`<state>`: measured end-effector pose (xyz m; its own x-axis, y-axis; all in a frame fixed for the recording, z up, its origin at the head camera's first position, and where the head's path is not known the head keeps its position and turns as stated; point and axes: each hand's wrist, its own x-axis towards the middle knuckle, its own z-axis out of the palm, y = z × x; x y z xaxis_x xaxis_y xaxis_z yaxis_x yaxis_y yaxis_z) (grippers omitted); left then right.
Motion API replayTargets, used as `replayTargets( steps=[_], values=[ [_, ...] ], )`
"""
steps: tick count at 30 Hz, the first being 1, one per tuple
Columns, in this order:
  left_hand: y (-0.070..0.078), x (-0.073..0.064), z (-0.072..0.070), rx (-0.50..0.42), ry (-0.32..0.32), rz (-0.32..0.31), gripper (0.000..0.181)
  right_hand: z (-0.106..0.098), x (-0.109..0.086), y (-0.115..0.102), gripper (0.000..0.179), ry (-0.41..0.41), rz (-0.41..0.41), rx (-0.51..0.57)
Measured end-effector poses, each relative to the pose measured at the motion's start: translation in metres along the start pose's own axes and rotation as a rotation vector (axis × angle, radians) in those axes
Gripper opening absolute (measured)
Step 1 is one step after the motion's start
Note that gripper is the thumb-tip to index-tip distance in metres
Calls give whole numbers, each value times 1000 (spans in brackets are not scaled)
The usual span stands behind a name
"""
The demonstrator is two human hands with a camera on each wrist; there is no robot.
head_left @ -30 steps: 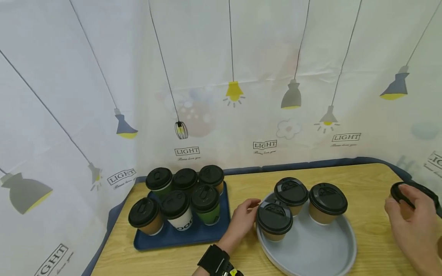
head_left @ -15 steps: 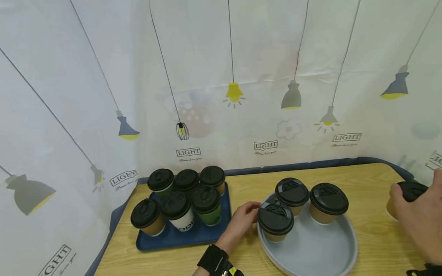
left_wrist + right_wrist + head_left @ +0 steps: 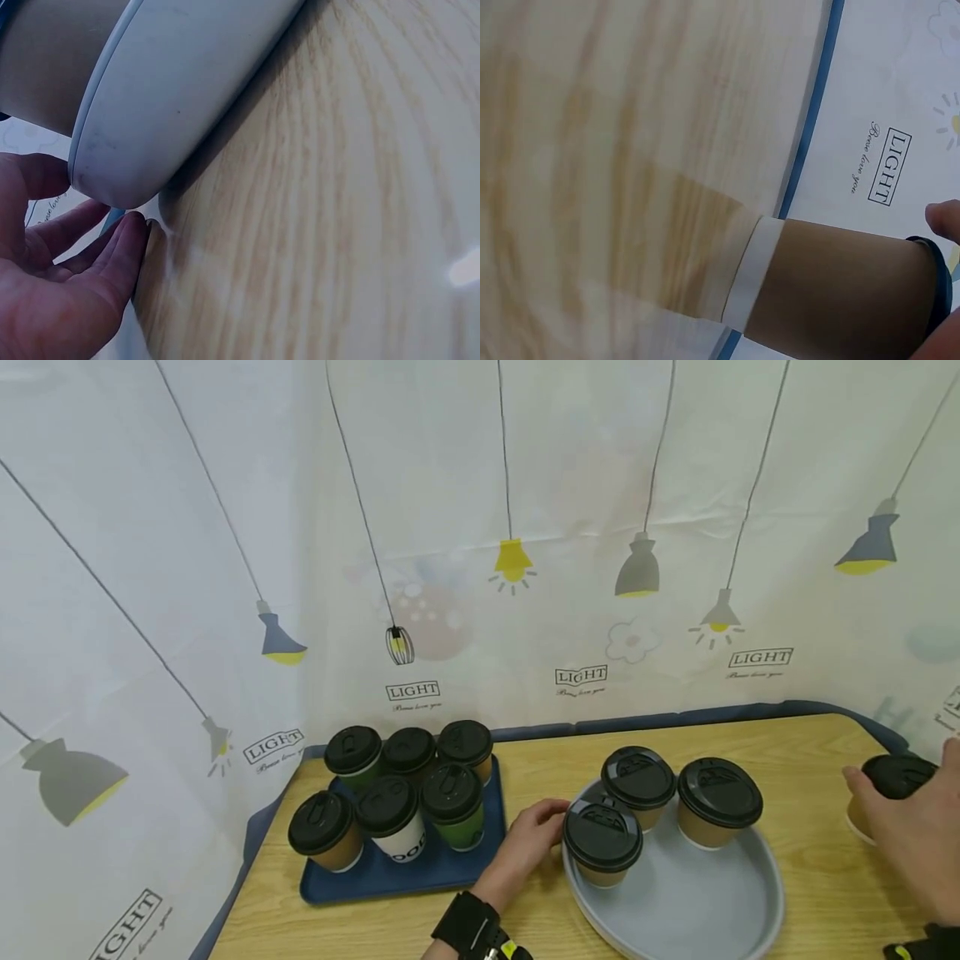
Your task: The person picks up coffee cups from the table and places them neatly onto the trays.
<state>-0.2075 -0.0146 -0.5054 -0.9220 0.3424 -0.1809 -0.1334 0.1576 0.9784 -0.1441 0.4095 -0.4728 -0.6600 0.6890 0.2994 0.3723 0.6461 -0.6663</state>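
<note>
My left hand is at the left side of the round grey tray, pinching its edge. In the left wrist view the thumb lies at the tray's rim and the fingertips at its lower edge. Three brown paper cups with black lids stand on this tray, one a front coffee cup. At the far right my right hand is spread around a lidded coffee cup. Its thumb stands slightly off the lid, and the fingers are partly out of frame. That cup stands upright on the table.
A blue rectangular tray on the left bears several lidded cups in brown, green and white. The wooden table ends at a curtain printed with hanging lamps.
My right hand has shifted around the cup at the far right, its thumb and fingers now farther apart. The left hand stays at the round tray. The whole view has shifted slightly.
</note>
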Motion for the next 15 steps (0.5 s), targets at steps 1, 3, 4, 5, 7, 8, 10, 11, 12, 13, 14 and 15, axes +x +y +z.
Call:
replayTargets(
  steps=[1, 3, 4, 5, 7, 8, 10, 11, 12, 13, 14, 15],
  values=[
    [0, 0, 0, -1, 0, 7, 33, 0, 1, 0, 90, -5, 10, -4],
    [0, -1, 0, -6, 0, 14, 33, 2, 3, 1, 92, -14, 32, -11],
    [-1, -1, 0, -6, -1, 15, 33, 2, 3, 2, 93, -18, 41, -10],
    [-1, -1, 0, -6, -2, 18, 33, 3, 4, 2, 94, -27, 48, -7],
    [-1, 0, 0, -15, -1, 10, 33, 4, 4, 3, 96, -43, 57, 5],
    [-1, 0, 0, -18, 1, 5, 33, 5, 5, 3, 97, -58, 68, 9],
    [-1, 0, 0, -19, -1, 0, 32, 5, 5, 3, 99, -90, 88, 18],
    [-1, 1, 0, -18, -1, 0, 32, 5, 5, 2, 99, -105, 99, 17],
    [-1, 1, 0, -22, -2, -6, 32, 5, 6, 2, 98, -120, 113, 15],
    [-1, 1, 0, -24, -4, -6, 31, 5, 6, 2, 97, -132, 128, 10],
    [-1, 1, 0, -25, -6, -5, 31, 5, 6, 2, 95, -139, 136, 9],
    [-1, 1, 0, -25, -9, -5, 31, 5, 6, 3, 94, -142, 142, 5]
  ],
)
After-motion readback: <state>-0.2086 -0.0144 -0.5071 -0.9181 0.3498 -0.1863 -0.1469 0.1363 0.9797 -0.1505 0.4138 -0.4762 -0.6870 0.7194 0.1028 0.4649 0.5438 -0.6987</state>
